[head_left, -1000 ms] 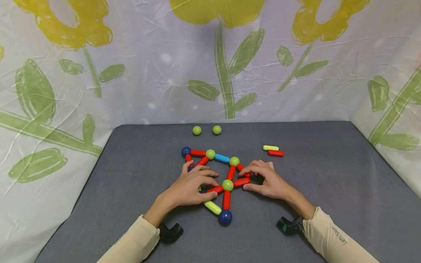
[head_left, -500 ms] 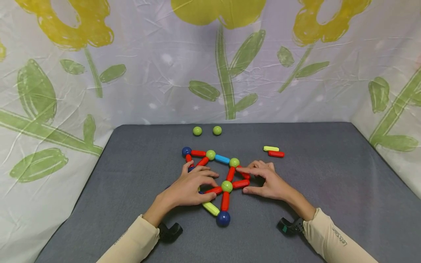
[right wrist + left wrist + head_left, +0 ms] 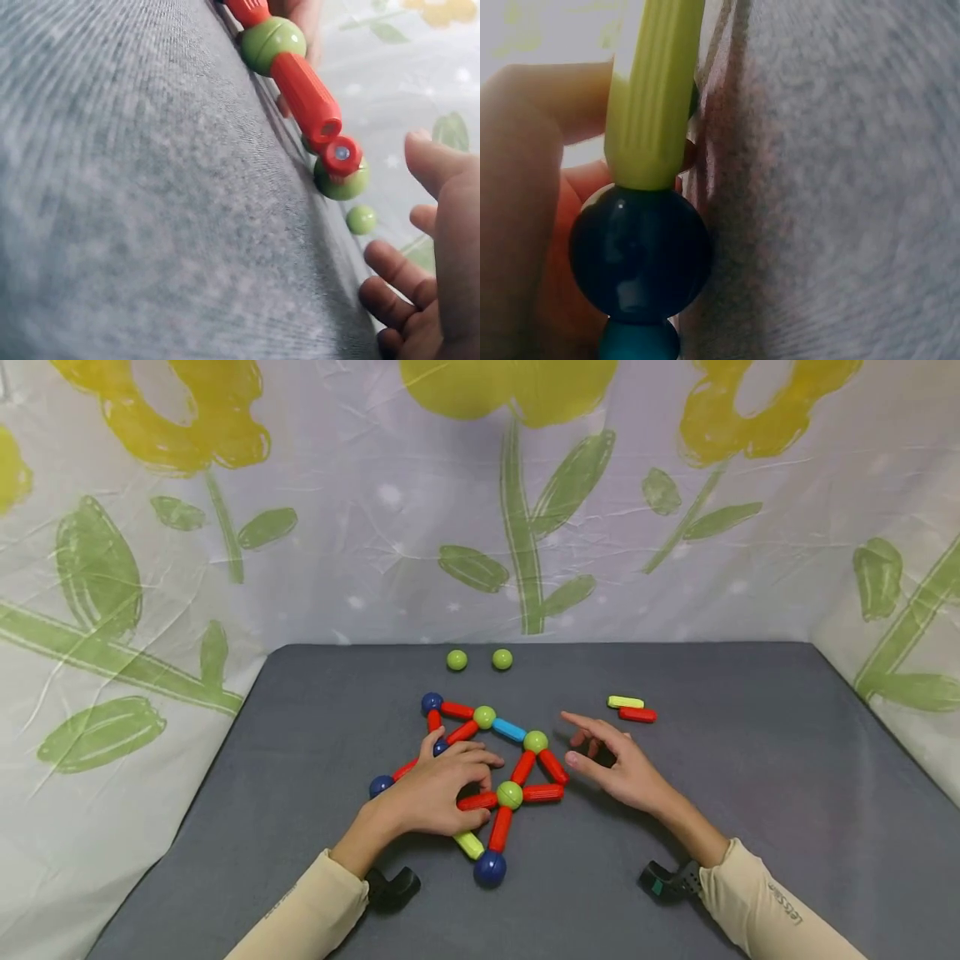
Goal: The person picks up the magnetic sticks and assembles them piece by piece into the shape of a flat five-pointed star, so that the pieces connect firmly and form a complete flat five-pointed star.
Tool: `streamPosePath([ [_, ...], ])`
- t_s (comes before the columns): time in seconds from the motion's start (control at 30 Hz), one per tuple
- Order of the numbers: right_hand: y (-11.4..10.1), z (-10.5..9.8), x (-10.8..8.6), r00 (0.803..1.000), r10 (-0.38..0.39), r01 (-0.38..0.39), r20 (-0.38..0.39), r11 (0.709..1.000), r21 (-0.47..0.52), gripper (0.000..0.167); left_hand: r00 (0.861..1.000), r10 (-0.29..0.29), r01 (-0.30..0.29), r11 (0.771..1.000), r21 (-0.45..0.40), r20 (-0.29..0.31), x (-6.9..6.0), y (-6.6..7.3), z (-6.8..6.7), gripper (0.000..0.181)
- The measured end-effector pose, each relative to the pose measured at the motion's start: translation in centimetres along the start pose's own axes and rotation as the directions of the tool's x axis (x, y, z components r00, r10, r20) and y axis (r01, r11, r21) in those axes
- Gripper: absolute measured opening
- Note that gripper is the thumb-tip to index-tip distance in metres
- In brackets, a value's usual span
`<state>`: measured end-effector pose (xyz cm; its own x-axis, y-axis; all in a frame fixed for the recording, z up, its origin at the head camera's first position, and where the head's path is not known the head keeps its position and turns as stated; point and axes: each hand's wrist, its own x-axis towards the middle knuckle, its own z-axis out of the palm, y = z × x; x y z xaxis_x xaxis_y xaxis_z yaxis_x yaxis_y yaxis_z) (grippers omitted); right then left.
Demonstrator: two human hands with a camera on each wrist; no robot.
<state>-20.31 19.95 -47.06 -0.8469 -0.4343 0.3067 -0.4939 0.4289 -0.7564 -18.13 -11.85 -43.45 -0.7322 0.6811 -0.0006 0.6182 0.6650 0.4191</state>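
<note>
In the head view a flat frame of magnetic rods and balls lies on the table. My left hand (image 3: pixel 431 789) lies over its left part, thumb and index finger around a red magnetic rod (image 3: pixel 477 802) that joins a green ball (image 3: pixel 510 795). Beneath this hand, a yellow rod (image 3: pixel 469 845) runs to a dark blue ball (image 3: pixel 490 869); the left wrist view shows a yellow rod (image 3: pixel 652 97) on a blue ball (image 3: pixel 641 253) close up. Right of the frame, my right hand (image 3: pixel 618 768) holds nothing, index finger extended. Two red rods (image 3: pixel 553 767) have free ends near it.
Two loose green balls (image 3: pixel 457 660) sit near the table's back edge. A yellow rod (image 3: pixel 626 702) and a red rod (image 3: pixel 637 715) lie together at the back right. A patterned white cloth (image 3: pixel 360 527) hangs behind the grey table (image 3: pixel 675 677).
My right hand has drawn back from the two red rods, and its index finger has straightened. The frame's front part has swung a little to the left and nearer; my left hand stays on it.
</note>
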Motion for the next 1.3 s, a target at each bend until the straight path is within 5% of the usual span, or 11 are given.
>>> streamPosePath([
  [0.3,0.5,0.1,4.0,0.99,0.138,-0.139,0.041,0.99,0.026,0.053,0.999,0.012,-0.01,0.999,-0.035,0.04,-0.1,-0.3,-0.5,0.009],
  [0.7,1.6,1.1,11.9,0.957,0.289,-0.29,0.025,0.951,0.111,0.055,0.975,-0.093,0.114,0.989,-0.093,0.201,-1.3,-1.5,-2.9,0.016],
  [1.07,0.8,2.3,16.3,0.978,0.145,-0.121,0.151,0.98,-0.157,0.065,0.971,-0.085,0.118,0.983,-0.138,0.222,-1.2,-1.3,-3.4,0.013],
  [1.2,0.6,3.1,17.0,0.973,0.105,-0.049,0.203,0.963,-0.267,0.058,0.972,-0.091,0.123,0.982,-0.14,0.215,-1.3,-1.3,-3.4,0.014],
  [1.3,0.3,3.4,16.8,0.977,0.088,-0.035,0.196,0.966,-0.258,0.05,0.973,-0.1,0.131,0.981,-0.141,0.209,-1.5,-1.5,-3.4,0.014],
])
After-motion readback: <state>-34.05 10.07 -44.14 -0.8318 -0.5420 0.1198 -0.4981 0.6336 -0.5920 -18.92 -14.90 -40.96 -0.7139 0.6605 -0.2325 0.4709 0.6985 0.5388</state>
